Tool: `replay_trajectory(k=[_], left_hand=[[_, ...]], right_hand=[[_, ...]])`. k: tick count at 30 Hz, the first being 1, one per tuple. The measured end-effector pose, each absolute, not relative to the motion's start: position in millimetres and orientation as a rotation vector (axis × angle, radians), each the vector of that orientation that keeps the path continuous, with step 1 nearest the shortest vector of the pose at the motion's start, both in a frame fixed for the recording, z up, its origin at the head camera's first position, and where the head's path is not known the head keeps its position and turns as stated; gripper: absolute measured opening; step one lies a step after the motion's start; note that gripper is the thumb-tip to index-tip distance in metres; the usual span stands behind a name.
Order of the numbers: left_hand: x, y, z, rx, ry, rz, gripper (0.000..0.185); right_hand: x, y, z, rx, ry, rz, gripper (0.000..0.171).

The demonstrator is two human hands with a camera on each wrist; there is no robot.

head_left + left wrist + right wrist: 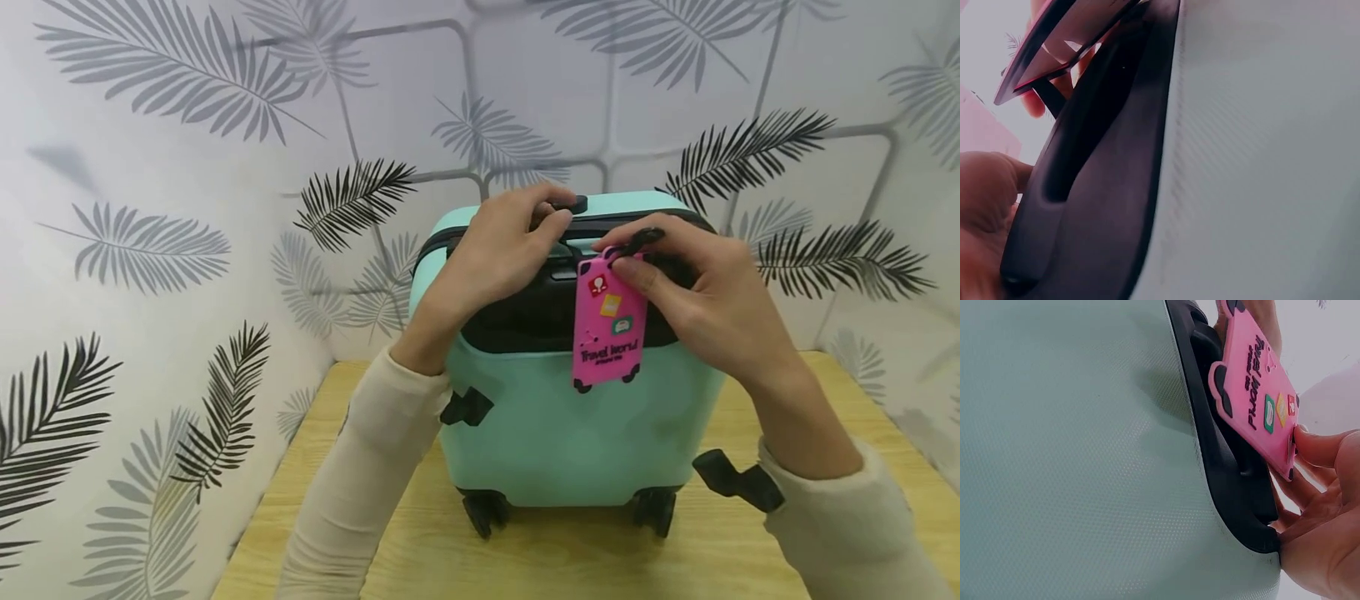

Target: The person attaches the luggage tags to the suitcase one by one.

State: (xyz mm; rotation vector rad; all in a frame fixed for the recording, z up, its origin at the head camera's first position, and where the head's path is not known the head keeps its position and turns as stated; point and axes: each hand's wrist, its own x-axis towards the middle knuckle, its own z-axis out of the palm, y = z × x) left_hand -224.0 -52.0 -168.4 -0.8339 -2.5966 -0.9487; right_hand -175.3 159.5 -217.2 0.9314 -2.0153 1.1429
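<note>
Suitcase [570,442], mint green, boxy and hard-shelled, stands upright on black wheels [654,510] atop a pale yellow wood-grain worktop [285,517]. A glossy black panel [517,325] is set into the upper part of the side facing the person. In front of this panel hangs a flat, pink, rectangular luggage tag [600,333] with dark corners, small red, yellow and green patches and the lettering "Travel World". The right hand [708,296] pinches the tag's upper end between thumb and fingers, where a black strap [647,238] shows. The left hand [502,246] is at the suitcase's top edge, near a black knob-like part [579,203], its thumb and index finger bent close to each other; whether they grip anything, I cannot tell. Cream long sleeves [375,450] cover both forearms. Behind, a white wall [247,183] bears grey and black feather-like leaves.
</note>
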Motion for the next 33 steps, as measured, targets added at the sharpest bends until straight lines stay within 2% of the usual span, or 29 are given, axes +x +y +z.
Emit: replay_trajectory(k=[11,33], left_hand=[[-228.4,-46.3,-167.7,-0.83,-2.629,-0.899,0.032],[-220.8,-42.3,-172.7,-0.621,-2.497,-1.0,0.025]], right_hand=[[-174.3,158.8,-219.7,0.934,-2.061,1.076,0.029],[-176.7,142.4,-214.6,0.995,-2.005,0.971,0.028]])
